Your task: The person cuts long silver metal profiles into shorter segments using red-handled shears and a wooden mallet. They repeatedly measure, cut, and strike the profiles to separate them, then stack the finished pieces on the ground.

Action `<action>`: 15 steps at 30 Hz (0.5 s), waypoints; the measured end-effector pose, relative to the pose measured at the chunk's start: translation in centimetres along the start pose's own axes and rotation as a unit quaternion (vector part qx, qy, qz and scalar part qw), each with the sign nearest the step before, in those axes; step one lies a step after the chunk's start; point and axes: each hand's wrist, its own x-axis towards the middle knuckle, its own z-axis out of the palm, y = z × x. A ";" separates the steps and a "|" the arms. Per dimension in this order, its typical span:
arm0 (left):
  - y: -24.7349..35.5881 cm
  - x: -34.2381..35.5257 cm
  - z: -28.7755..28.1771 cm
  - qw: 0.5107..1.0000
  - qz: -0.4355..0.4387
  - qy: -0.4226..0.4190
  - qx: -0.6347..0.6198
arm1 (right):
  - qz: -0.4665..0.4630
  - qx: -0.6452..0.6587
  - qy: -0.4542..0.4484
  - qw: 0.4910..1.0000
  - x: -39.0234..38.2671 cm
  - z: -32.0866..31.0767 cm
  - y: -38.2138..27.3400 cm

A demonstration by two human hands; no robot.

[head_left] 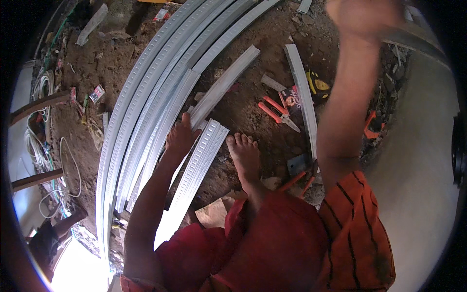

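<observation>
My left hand (pixel 180 136) is closed on the near end of a short grey metal channel (pixel 224 85), which slants away over the dirt floor. Beside that hand lies a stack of long ribbed metal channels (pixel 146 92), and a slotted metal strip (pixel 194 168) runs close by my left forearm. Raised at the far right is my right hand (pixel 365 17), smeared by motion, so its fingers cannot be made out. Red-handled snips (pixel 278 114) rest on the ground, next to another loose metal channel (pixel 302 92).
A yellow and black tool (pixel 317 85) and an orange object (pixel 373 125) lie at the right, near a pale wall (pixel 413 146). My bare foot (pixel 244 158) is on the dirt. Coiled white cable (pixel 39 141) and wooden bars (pixel 36 108) are at the left. Another person's limb (pixel 70 224) shows at lower left.
</observation>
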 end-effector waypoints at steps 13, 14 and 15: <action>-1.0 0.6 1.1 1.000 0.004 0.021 -0.007 | -0.030 0.130 -0.016 0.991 -3.6 0.5 3.4; -1.5 0.9 1.6 1.000 0.011 0.020 -0.020 | 0.019 0.196 0.007 0.980 -1.8 0.7 1.7; -1.6 0.9 1.4 1.000 0.004 0.017 -0.021 | 0.069 0.261 0.031 0.962 -0.4 1.1 0.1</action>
